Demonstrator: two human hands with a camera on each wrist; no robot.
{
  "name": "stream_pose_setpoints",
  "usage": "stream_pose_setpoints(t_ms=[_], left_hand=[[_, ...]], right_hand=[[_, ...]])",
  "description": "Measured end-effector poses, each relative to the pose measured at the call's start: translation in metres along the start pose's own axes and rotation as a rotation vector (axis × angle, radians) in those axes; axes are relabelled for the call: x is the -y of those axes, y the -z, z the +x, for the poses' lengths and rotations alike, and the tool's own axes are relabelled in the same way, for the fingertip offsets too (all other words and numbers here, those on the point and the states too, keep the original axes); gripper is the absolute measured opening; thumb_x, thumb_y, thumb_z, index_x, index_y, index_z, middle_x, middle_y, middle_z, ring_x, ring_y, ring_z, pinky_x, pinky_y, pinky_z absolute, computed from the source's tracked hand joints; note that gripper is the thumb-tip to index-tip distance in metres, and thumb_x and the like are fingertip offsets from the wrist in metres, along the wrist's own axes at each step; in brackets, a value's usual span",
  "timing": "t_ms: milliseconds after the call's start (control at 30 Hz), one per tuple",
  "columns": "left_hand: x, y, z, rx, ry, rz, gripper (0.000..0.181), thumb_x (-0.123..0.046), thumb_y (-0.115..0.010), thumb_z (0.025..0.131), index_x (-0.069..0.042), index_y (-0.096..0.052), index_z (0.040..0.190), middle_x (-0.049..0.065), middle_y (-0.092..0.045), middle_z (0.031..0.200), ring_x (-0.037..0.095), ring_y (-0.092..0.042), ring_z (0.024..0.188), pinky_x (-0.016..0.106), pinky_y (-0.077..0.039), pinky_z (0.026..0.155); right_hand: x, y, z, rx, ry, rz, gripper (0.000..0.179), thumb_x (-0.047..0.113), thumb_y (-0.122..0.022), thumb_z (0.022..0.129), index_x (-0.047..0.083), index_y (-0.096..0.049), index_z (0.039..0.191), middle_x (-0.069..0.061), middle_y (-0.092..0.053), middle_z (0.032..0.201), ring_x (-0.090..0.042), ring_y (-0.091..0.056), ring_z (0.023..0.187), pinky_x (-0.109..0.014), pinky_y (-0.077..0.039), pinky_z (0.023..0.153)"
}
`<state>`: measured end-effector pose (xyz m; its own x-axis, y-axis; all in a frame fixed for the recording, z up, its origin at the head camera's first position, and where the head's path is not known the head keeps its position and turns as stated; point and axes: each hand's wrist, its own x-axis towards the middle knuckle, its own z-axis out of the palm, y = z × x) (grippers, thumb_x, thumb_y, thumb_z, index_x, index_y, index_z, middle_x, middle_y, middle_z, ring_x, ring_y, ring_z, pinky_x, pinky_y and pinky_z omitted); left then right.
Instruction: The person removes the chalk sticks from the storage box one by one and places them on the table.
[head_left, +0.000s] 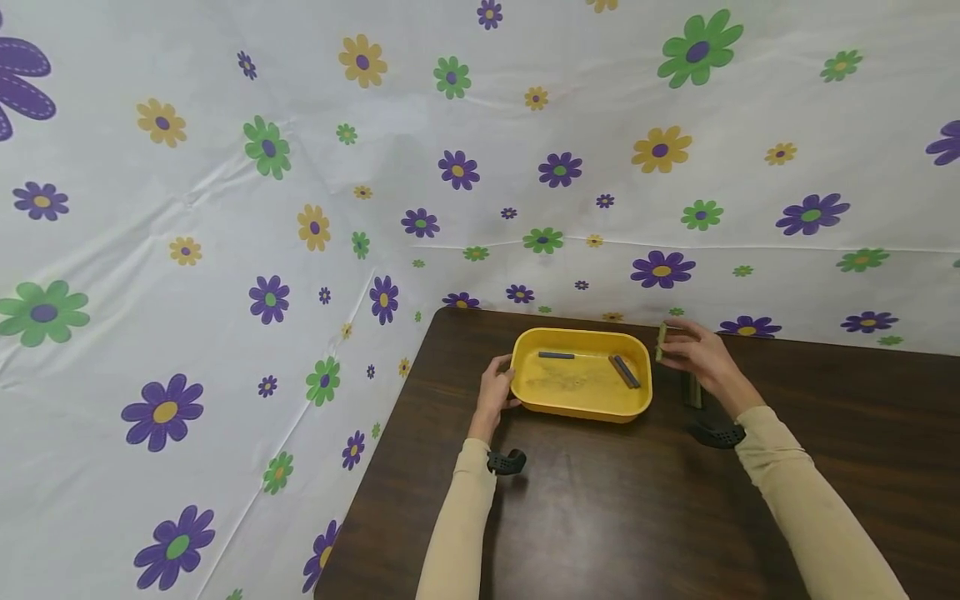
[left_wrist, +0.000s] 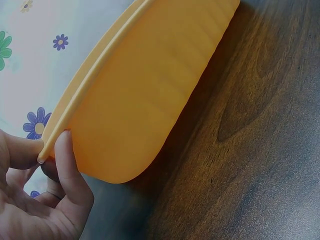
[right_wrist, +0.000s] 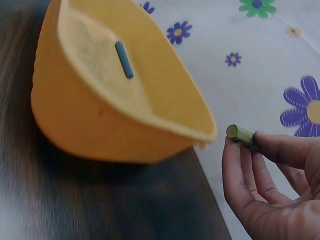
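A yellow plastic tub (head_left: 573, 412) stands near the table's back edge. My left hand (head_left: 495, 390) grips its left rim, thumb and fingers on either side, as the left wrist view shows. Inside lie a blue chalk stick (head_left: 557, 356), a brown chalk stick (head_left: 621, 372) and a dark blue one (head_left: 627, 372) beside it. Just off the tub's right end, my right hand (head_left: 701, 354) pinches a green chalk stick (right_wrist: 240, 135) between thumb and fingertips. In the head view that stick points up and down.
A dark item with a greenish strip (head_left: 692, 390) lies on the table under my right wrist, partly hidden. The brown wood-grain table (head_left: 592, 500) meets a flower-printed cloth (head_left: 480, 108) behind and on the left. Chalky smudges mark the tub's floor.
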<state>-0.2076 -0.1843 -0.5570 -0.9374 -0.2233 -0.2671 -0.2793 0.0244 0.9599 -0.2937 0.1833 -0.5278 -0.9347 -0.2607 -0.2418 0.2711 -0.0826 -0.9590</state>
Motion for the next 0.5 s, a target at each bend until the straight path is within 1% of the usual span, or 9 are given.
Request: stream_pose_setpoints(t_ms=[67,167,267,333,400,500], left_hand=[[-0.001,-0.001,0.0,0.003,-0.001,0.002,0.038,-0.016,-0.05,0.109,-0.013,-0.057,0.146,0.02,-0.059,0.117,0.025,-0.065,0.086,0.024,-0.055,0.056],[-0.002,-0.002,0.001,0.007,-0.003,0.0,0.038,-0.016,-0.05,0.109,-0.013,-0.057,0.146,0.019,-0.059,0.117,0.022,-0.064,0.085,0.024,-0.055,0.057],[-0.002,-0.003,0.0,0.01,-0.006,0.0,0.038,-0.016,-0.051,0.109,-0.013,-0.057,0.146,0.019,-0.059,0.116,0.022,-0.064,0.085,0.024,-0.055,0.057],[-0.002,-0.003,-0.001,0.012,-0.011,0.001,0.038,-0.016,-0.051,0.109,-0.012,-0.057,0.146,0.02,-0.06,0.118,0.024,-0.065,0.086,0.025,-0.055,0.057],[-0.002,-0.002,-0.001,0.007,-0.012,0.002,0.038,-0.016,-0.051,0.109,-0.012,-0.057,0.146,0.021,-0.06,0.121,0.027,-0.066,0.089,0.025,-0.055,0.057],[0.0,-0.001,-0.001,0.001,-0.009,0.003,0.038,-0.016,-0.051,0.109,-0.013,-0.057,0.145,0.022,-0.059,0.126,0.033,-0.067,0.095,0.024,-0.055,0.057]], right_hand=[[-0.001,0.008,-0.004,-0.002,0.002,0.018,0.051,-0.002,-0.061,0.102,0.017,-0.047,0.147,0.005,-0.064,0.106,-0.009,-0.07,0.09,-0.032,-0.06,0.083],[-0.003,0.018,-0.011,-0.01,-0.001,0.062,0.043,-0.003,-0.063,0.101,0.023,-0.053,0.135,0.006,-0.067,0.102,-0.01,-0.071,0.089,-0.032,-0.06,0.082],[-0.005,0.027,-0.017,-0.019,0.001,0.065,0.044,-0.004,-0.064,0.1,0.019,-0.053,0.136,0.008,-0.068,0.099,-0.009,-0.071,0.089,-0.031,-0.06,0.08],[-0.008,0.033,-0.021,-0.027,-0.002,0.055,0.046,-0.004,-0.064,0.1,0.016,-0.051,0.139,0.008,-0.067,0.099,-0.009,-0.071,0.088,-0.03,-0.06,0.079],[-0.012,0.039,-0.025,-0.027,-0.008,0.048,0.045,-0.004,-0.064,0.1,0.015,-0.051,0.139,0.008,-0.066,0.1,-0.009,-0.071,0.088,-0.031,-0.06,0.08],[-0.019,0.048,-0.03,-0.02,-0.019,0.059,0.04,-0.004,-0.065,0.099,0.022,-0.057,0.129,0.007,-0.065,0.101,-0.009,-0.07,0.089,-0.032,-0.06,0.08]])
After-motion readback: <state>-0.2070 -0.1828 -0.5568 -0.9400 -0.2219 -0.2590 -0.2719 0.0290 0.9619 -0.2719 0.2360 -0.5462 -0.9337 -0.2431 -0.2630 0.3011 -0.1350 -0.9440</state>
